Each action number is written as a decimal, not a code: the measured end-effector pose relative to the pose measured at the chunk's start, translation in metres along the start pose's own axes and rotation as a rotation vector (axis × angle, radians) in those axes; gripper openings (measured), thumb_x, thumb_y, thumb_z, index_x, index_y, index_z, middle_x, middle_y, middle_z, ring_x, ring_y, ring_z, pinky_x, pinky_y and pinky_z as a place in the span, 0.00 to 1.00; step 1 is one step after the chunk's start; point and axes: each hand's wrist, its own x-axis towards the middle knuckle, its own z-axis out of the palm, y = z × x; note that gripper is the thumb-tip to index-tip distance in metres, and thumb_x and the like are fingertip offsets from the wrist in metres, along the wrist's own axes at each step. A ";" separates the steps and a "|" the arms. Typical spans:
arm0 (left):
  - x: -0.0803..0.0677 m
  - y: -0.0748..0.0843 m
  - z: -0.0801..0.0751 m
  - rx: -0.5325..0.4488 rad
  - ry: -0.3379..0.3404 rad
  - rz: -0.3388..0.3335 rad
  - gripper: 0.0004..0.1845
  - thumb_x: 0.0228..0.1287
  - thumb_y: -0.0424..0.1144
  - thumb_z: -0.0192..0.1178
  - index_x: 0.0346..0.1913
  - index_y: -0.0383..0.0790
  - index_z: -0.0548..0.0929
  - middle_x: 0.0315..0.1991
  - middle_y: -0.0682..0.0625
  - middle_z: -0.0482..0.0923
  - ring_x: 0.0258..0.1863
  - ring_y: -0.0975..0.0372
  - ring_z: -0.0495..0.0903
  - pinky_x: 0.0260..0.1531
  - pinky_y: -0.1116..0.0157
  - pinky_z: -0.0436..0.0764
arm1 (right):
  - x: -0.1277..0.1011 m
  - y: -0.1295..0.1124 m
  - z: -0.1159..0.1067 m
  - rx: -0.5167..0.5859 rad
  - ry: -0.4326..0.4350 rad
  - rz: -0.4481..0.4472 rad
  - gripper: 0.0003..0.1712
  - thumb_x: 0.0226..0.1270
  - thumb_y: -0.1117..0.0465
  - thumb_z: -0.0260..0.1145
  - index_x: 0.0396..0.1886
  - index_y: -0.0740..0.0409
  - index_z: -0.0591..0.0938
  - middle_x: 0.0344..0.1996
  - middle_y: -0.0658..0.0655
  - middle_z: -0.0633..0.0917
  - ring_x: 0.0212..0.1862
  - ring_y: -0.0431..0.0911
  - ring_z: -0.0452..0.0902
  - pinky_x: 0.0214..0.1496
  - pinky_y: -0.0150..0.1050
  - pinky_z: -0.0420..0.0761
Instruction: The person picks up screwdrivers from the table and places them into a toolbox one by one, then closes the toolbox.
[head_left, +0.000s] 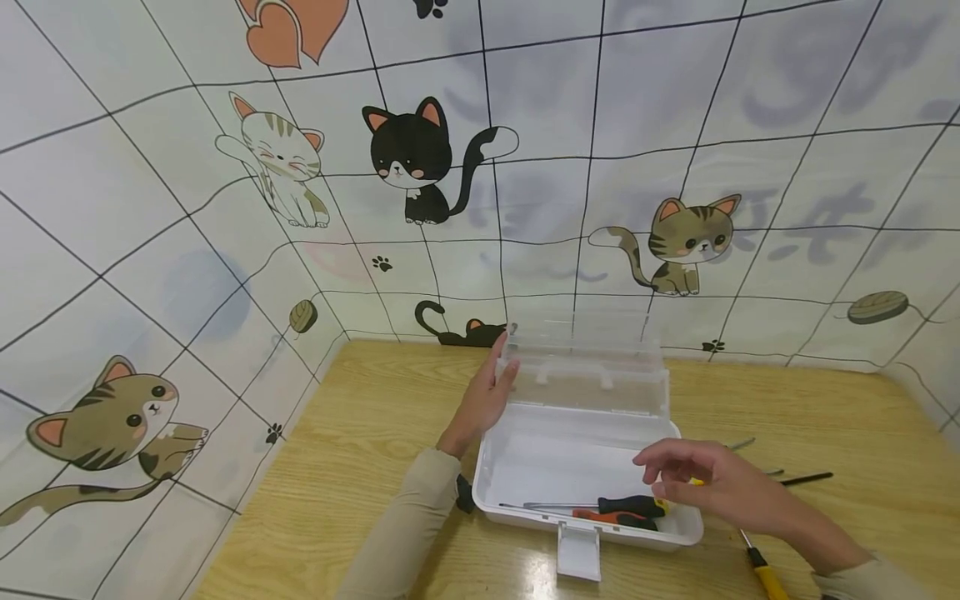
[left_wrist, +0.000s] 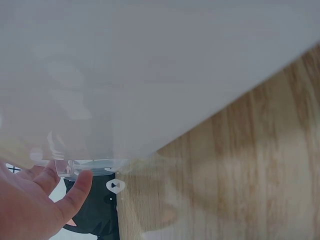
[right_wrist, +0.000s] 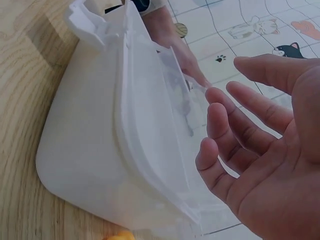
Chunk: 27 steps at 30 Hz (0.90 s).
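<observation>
A white plastic toolbox stands with its clear lid raised at the back. My left hand holds the lid's left edge, thumb in front and fingers behind; the left wrist view shows the thumb and fingers at the lid's edge. Inside the box, along its front wall, lie a screwdriver with a black and yellow handle and one with an orange and black handle. Over the box's right end hovers my right hand, fingers loosely bent and nothing in them; the right wrist view shows the bare palm.
A yellow-handled screwdriver lies on the wooden table, right of the box. Several thin tool shafts, one of them black, stick out beyond my right hand. The front latch hangs down. A cat-patterned wall covering rises behind.
</observation>
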 end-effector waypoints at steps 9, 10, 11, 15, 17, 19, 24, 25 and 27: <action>0.001 0.003 0.007 -0.007 -0.008 0.006 0.36 0.75 0.64 0.41 0.80 0.65 0.45 0.79 0.52 0.50 0.52 0.44 0.83 0.60 0.43 0.73 | -0.019 0.005 -0.016 -0.074 0.080 0.034 0.18 0.72 0.72 0.59 0.58 0.55 0.79 0.43 0.48 0.84 0.40 0.41 0.79 0.38 0.33 0.80; 0.001 0.003 0.008 -0.007 -0.008 0.006 0.35 0.75 0.63 0.41 0.79 0.65 0.45 0.79 0.52 0.50 0.52 0.45 0.83 0.59 0.43 0.73 | -0.021 0.005 -0.018 -0.078 0.089 0.037 0.18 0.72 0.72 0.59 0.58 0.55 0.79 0.43 0.48 0.84 0.40 0.41 0.79 0.38 0.33 0.79; 0.001 0.003 0.009 -0.004 -0.006 0.008 0.35 0.76 0.63 0.42 0.79 0.65 0.45 0.79 0.52 0.51 0.51 0.45 0.83 0.59 0.43 0.73 | -0.022 0.006 -0.019 -0.085 0.095 0.036 0.18 0.72 0.72 0.59 0.58 0.55 0.79 0.43 0.48 0.84 0.40 0.41 0.78 0.38 0.33 0.79; 0.001 0.004 0.010 -0.001 -0.009 0.014 0.35 0.76 0.62 0.41 0.80 0.63 0.45 0.78 0.49 0.53 0.51 0.45 0.84 0.57 0.43 0.74 | -0.028 0.009 -0.023 -0.131 0.132 0.039 0.18 0.70 0.72 0.61 0.57 0.55 0.80 0.42 0.49 0.84 0.40 0.41 0.78 0.37 0.32 0.78; 0.001 0.005 0.010 -0.001 -0.012 0.008 0.35 0.76 0.63 0.41 0.80 0.63 0.45 0.78 0.48 0.53 0.51 0.46 0.84 0.57 0.44 0.74 | -0.031 0.012 -0.024 -0.155 0.148 0.043 0.18 0.69 0.72 0.62 0.56 0.54 0.80 0.41 0.50 0.84 0.39 0.40 0.78 0.36 0.33 0.77; 0.000 0.006 0.009 0.002 -0.012 0.004 0.36 0.75 0.64 0.41 0.80 0.63 0.45 0.78 0.48 0.53 0.50 0.47 0.84 0.58 0.43 0.74 | -0.033 0.014 -0.026 -0.170 0.157 0.050 0.18 0.70 0.72 0.62 0.56 0.53 0.80 0.41 0.51 0.84 0.38 0.40 0.78 0.35 0.33 0.77; -0.001 0.005 0.005 0.023 0.013 -0.008 0.36 0.75 0.65 0.41 0.80 0.64 0.45 0.78 0.50 0.53 0.49 0.49 0.85 0.56 0.44 0.75 | -0.034 0.019 -0.029 -0.171 0.164 0.068 0.16 0.71 0.71 0.61 0.56 0.58 0.80 0.40 0.53 0.84 0.37 0.41 0.77 0.34 0.34 0.78; -0.001 0.005 0.004 0.027 0.017 -0.009 0.36 0.75 0.65 0.40 0.80 0.64 0.45 0.78 0.50 0.53 0.49 0.49 0.85 0.56 0.44 0.75 | -0.034 0.020 -0.030 -0.176 0.167 0.074 0.16 0.71 0.70 0.61 0.56 0.59 0.80 0.40 0.53 0.85 0.37 0.41 0.77 0.35 0.34 0.78; -0.001 0.004 0.002 0.035 0.022 -0.010 0.36 0.74 0.66 0.40 0.80 0.64 0.45 0.78 0.51 0.53 0.49 0.49 0.85 0.54 0.45 0.76 | -0.034 0.023 -0.031 -0.195 0.180 0.092 0.15 0.70 0.70 0.62 0.55 0.61 0.81 0.40 0.53 0.85 0.37 0.40 0.77 0.35 0.34 0.77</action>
